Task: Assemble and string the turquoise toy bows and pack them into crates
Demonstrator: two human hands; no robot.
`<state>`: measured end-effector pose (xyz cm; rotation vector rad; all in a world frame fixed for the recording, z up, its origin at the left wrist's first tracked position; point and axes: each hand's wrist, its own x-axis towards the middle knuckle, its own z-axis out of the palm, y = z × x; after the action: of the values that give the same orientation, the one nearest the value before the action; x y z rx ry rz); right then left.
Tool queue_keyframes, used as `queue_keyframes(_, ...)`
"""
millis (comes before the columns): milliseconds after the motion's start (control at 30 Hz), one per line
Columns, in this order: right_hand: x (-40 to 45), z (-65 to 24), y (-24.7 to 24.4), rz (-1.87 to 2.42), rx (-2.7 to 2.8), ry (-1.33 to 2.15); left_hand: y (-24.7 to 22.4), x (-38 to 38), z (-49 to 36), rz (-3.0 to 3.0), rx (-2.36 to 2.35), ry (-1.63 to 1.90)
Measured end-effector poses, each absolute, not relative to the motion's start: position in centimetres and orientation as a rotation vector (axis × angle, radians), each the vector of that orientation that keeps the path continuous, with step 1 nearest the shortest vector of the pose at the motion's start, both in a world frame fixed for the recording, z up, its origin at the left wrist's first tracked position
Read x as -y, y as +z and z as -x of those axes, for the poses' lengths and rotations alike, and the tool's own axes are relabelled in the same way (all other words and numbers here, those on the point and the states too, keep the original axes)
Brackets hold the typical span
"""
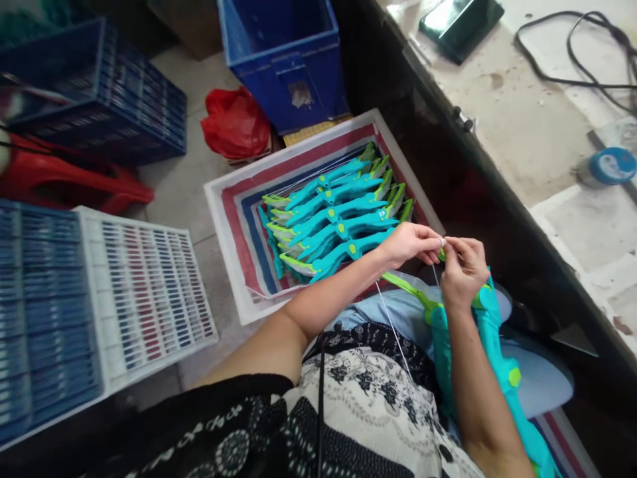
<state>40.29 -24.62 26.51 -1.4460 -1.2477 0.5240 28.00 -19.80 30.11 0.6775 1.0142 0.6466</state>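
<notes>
My left hand (412, 243) and my right hand (462, 265) meet above my lap, fingertips pinched together on a white string (391, 317). A bit of green shows between the fingers, perhaps the tip of a bow limb. Across my lap lies a teal and green toy bow (490, 322), partly covered by my right forearm. Just beyond my left hand, several similar toy bows (331, 214) are stacked in a white box (219, 229) lined with striped cloth. The exact spot where the string is pinched is mostly hidden by my fingers.
A worktable (517, 143) on the right bears a phone (460, 30), a black cable (547, 81) and a blue-lidded jar (612, 166). Around the floor stand a blue bin (288, 73), a red bag (236, 125), a blue crate (134, 113) and a white slatted crate (149, 292).
</notes>
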Motion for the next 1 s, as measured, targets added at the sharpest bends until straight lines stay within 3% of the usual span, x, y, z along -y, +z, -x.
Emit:
queue_keyframes(267,24.4,-40.7,25.6,1.361,1.466,0.627,29.3,20.5,-28.2,-0.667,-1.097,0.732)
queue_keyframes(533,24.6,-40.6,25.7,1.443,1.621,0.452,27.7,20.9,-29.7,-0.391,-1.105,0.980)
queue_keyframes(800,24.8,-42.2,25.7,1.573,1.860,0.403,27.6,21.6,-29.0,-0.715,-1.120,0.838)
queue_keyframes(1000,25.6,-41.9,24.9,1.482,1.522,0.549,27.3,21.5,-28.2,-0.932,-1.139,0.730)
